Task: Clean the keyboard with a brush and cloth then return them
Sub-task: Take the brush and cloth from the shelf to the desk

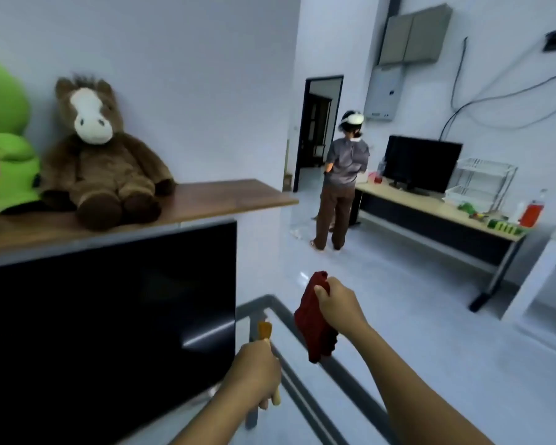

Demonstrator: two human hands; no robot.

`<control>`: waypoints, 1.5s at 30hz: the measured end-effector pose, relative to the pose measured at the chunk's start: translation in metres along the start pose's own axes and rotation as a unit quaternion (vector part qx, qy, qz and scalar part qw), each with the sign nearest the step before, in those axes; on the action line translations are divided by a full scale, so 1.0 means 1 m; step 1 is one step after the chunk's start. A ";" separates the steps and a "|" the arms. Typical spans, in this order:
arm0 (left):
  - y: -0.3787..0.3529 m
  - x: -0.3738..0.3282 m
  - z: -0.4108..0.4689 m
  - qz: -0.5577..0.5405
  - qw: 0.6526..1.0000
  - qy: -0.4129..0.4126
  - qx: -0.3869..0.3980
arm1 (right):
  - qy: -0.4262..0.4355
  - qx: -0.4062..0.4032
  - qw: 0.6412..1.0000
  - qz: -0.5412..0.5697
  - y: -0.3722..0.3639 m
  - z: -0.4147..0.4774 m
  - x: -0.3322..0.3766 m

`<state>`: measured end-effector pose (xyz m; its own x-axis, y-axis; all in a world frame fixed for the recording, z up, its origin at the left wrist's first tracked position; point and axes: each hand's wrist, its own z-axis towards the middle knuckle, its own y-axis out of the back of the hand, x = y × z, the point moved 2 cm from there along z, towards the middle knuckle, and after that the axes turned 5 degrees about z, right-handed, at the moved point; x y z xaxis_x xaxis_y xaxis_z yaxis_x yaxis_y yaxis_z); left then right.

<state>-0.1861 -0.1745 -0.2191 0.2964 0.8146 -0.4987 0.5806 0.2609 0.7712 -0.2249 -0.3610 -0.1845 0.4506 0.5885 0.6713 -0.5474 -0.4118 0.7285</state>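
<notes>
Glossy floor (382, 300); right hand (336, 305) grips crumpled red cloth (315, 326), left hand (257, 370) maybe wooden brush (265, 330)

To the left, a large black flat screen (109, 316) stands like a wall close beside the left hand (254, 370), which is closed around a tan-handled brush (265, 332); there is little room to swing that way. Above the screen, a brown wooden shelf (222, 197) juts out, carrying a brown plush horse (100, 155) and a green plush toy (4, 139). Below and between the two forearms, a grey metal frame (302, 342) runs diagonally. The right hand (337, 306), gripping a dark red cloth (315, 326), has open air to its right, over bare pale floor (414, 300). Farther off, a standing person (337, 187) and a long beige counter (430, 210) loaded with a dark monitor (421, 162) and white wire rack (482, 181) bound that open space.
</notes>
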 end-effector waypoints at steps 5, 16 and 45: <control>-0.071 0.076 -0.012 -0.031 0.995 0.087 0.040 | -0.005 0.045 0.999 0.024 -0.045 -0.061 -0.033; -0.157 0.110 0.005 -0.052 0.982 0.147 0.109 | 0.046 0.118 0.991 0.039 -0.125 -0.120 -0.070; -0.126 0.185 0.010 0.009 0.998 0.048 -0.036 | 0.069 0.215 0.969 -0.099 -0.223 -0.146 -0.100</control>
<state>-0.1967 -0.0616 -0.4127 0.2298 0.8650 -0.4460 0.5183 0.2791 0.8084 -0.2506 -0.2270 -0.4342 0.4017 0.7609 0.5096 -0.1011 -0.5162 0.8505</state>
